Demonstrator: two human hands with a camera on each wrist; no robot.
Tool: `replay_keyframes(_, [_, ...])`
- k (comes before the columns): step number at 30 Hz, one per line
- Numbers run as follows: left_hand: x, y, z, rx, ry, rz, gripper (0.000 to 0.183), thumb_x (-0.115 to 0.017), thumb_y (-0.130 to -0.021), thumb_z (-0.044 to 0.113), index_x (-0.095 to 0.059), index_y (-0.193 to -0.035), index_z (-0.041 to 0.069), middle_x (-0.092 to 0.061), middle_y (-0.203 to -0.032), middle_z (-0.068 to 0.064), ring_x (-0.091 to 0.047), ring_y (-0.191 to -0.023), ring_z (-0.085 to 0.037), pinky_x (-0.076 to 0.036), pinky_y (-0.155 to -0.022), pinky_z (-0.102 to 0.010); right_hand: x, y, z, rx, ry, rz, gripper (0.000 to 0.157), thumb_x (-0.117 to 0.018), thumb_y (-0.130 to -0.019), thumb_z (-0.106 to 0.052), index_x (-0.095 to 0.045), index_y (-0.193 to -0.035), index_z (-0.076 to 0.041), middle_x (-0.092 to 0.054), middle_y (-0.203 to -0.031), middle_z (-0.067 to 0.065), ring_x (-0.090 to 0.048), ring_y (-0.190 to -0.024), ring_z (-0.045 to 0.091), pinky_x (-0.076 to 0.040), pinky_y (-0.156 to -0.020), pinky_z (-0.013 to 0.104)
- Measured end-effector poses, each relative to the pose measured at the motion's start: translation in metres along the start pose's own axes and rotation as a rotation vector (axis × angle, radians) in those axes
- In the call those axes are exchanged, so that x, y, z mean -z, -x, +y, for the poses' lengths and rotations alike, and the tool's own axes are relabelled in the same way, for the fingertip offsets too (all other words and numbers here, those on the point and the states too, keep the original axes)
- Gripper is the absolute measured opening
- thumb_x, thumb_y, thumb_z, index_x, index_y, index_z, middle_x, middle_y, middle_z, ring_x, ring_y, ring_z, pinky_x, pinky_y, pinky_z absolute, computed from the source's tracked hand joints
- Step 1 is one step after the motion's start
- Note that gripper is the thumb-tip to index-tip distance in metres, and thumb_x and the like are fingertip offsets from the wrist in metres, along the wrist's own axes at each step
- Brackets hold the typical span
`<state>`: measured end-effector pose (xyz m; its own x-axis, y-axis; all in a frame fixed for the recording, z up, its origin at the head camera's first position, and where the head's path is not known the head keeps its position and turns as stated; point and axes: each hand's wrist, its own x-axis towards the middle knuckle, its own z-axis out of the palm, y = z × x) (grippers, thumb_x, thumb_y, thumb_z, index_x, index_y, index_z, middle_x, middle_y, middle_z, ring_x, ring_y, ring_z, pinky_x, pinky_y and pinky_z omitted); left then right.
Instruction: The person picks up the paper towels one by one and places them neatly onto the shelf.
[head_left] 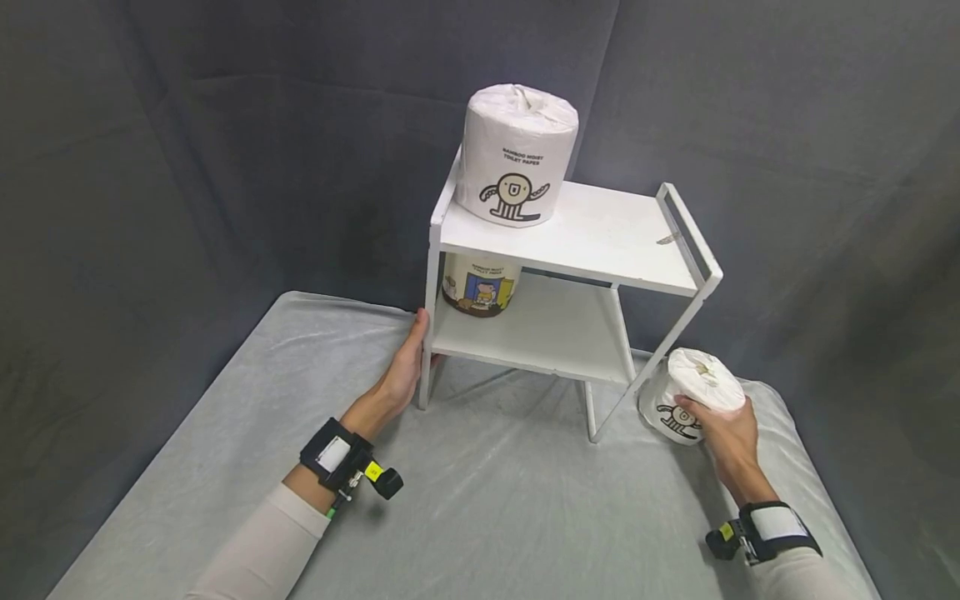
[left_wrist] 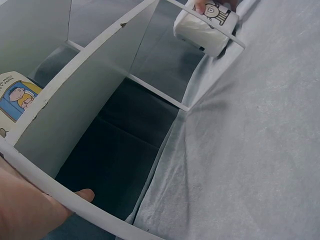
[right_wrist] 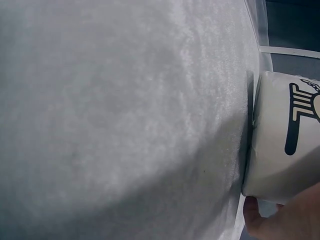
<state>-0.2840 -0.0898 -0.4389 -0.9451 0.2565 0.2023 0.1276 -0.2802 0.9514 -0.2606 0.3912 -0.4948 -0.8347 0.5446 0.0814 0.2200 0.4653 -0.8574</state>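
A white two-tier shelf [head_left: 622, 225] stands on the cloth-covered surface. My left hand [head_left: 405, 362] holds its left front post, and a fingertip [left_wrist: 86, 194] shows past the frame in the left wrist view. At the shelf's right side, my right hand [head_left: 731, 433] grips a wrapped toilet paper roll [head_left: 660, 396], thumb on the near side; the far fingers are mostly hidden. Another wrapped roll [head_left: 517, 158] sits upright on the top tier at the left. Below it, a roll with a colourful cartoon wrapper [head_left: 480, 292] rests on the lower tier, its top hidden by the upper board.
Grey fabric walls [head_left: 300, 167] rise behind and at both sides. A light grey cloth [head_left: 480, 500] covers the surface in front of the shelf. The shelf's slanted right leg [head_left: 660, 350] stands close to the held roll.
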Motion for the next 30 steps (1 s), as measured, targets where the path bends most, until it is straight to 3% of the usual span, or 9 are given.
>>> replay_keyframes(5, [0.0, 0.0, 0.0, 0.006, -0.008, 0.006, 0.09, -0.025, -0.092, 0.073, 0.012, -0.159, 0.024, 0.004, -0.165, -0.003, 0.002, -0.149, -0.018, -0.008, -0.117, -0.054, 0.004, 0.004, 0.001, -0.012, -0.004, -0.002, 0.095, -0.083, -0.071, -0.046, -0.039, -0.147, -0.009, -0.05, -0.13, 0.003, -0.046, -0.11, 0.015, -0.038, -0.089, 0.031])
replay_keyframes(18, [-0.001, 0.0, 0.0, 0.014, -0.009, 0.012, 0.091, -0.024, -0.093, 0.072, 0.014, -0.158, 0.021, 0.009, -0.165, -0.003, 0.006, -0.149, -0.018, -0.005, -0.118, -0.052, 0.017, 0.015, -0.008, -0.009, -0.005, 0.026, 0.094, -0.085, -0.07, -0.042, -0.041, -0.148, -0.012, -0.053, -0.127, 0.002, -0.047, -0.107, 0.011, -0.037, -0.09, 0.026])
replay_keyframes(23, [-0.001, 0.002, 0.0, 0.032, -0.023, 0.008, 0.092, -0.023, -0.093, 0.073, 0.017, -0.157, 0.02, 0.014, -0.165, -0.003, 0.009, -0.149, -0.019, -0.006, -0.118, -0.054, 0.024, 0.019, -0.011, -0.004, 0.007, 0.038, 0.091, -0.085, -0.07, -0.041, -0.043, -0.145, -0.01, -0.053, -0.121, -0.002, -0.047, -0.1, 0.007, -0.038, -0.085, 0.026])
replay_keyframes(30, [0.0, 0.0, 0.0, 0.03, -0.002, 0.003, 0.09, -0.024, -0.093, 0.072, 0.013, -0.158, 0.021, 0.006, -0.165, -0.005, 0.003, -0.149, -0.021, -0.007, -0.118, -0.054, 0.035, 0.026, -0.017, 0.02, 0.009, 0.04, 0.085, -0.085, -0.071, -0.038, -0.047, -0.142, -0.012, -0.055, -0.112, -0.01, -0.048, -0.096, 0.003, -0.038, -0.082, 0.025])
